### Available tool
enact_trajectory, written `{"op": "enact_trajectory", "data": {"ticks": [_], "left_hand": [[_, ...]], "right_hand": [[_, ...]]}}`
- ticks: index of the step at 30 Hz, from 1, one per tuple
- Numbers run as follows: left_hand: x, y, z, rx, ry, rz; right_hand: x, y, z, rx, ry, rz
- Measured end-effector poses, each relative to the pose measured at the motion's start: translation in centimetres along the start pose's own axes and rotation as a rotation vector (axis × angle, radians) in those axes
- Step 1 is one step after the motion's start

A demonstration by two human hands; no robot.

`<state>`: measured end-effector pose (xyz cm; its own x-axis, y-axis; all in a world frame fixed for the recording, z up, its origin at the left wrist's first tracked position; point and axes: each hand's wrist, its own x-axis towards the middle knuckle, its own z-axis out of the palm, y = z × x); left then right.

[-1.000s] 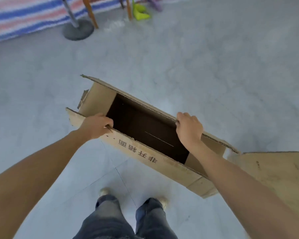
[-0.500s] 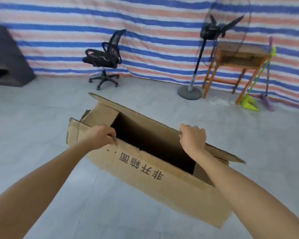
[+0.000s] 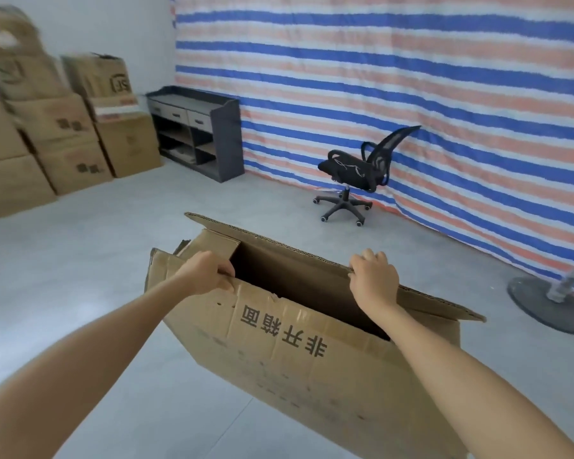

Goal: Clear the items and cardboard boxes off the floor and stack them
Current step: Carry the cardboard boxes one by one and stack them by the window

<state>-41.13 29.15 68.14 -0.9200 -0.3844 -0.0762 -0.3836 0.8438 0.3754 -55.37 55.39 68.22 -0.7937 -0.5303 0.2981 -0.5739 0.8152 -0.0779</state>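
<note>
Holding a long brown corrugated cardboard box (image 3: 312,369) in both hands, low in the centre of the frame, open top upward, tilted with the right end lower in the picture. Apparently lifted clear of the pale grey tiled floor (image 3: 80,276), though with the underside hidden. On the near long wall, four black Chinese characters, upside down to the camera. Inside, only dark shadow. Along the far side, a top flap folded outward toward the right.

With the left hand (image 3: 206,274), gripping the top edge of the near wall close to the left end, fingers curled over the rim into the opening. With the right hand (image 3: 373,279), gripping the edge of the far long wall right of the middle, fingers hooked over it, back of the hand toward the camera. Both bare forearms reaching in from the bottom corners of the frame.

At the left edge and upper left, a stack of brown cardboard boxes (image 3: 63,127) against a white wall (image 3: 96,21), several tiers high, blurred. Just right of the stack, a dark grey cabinet with drawers and open shelves (image 3: 199,134). Across the back, a blue, white and pink striped tarpaulin (image 3: 411,77) hung like a curtain. In front of it, right of centre, a black mesh-backed swivel office chair (image 3: 355,170) on castors. At the right edge, a round grey stand base with a slanted metal pole (image 3: 544,303).
</note>
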Motion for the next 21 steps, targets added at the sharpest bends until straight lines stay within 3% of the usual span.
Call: {"op": "enact_trajectory", "data": {"ticks": [11, 21], "left_hand": [[4.4, -4.3, -1.4, -0.14, 0.159, -0.419], [13.0, -15.8, -4.4, -0.178, 0.173, -0.597]], "right_hand": [[17.7, -4.8, 4.1, 0.077, -0.016, -0.475], [33.0, -17.3, 12.1, 0.115, -0.108, -0.651]]}}
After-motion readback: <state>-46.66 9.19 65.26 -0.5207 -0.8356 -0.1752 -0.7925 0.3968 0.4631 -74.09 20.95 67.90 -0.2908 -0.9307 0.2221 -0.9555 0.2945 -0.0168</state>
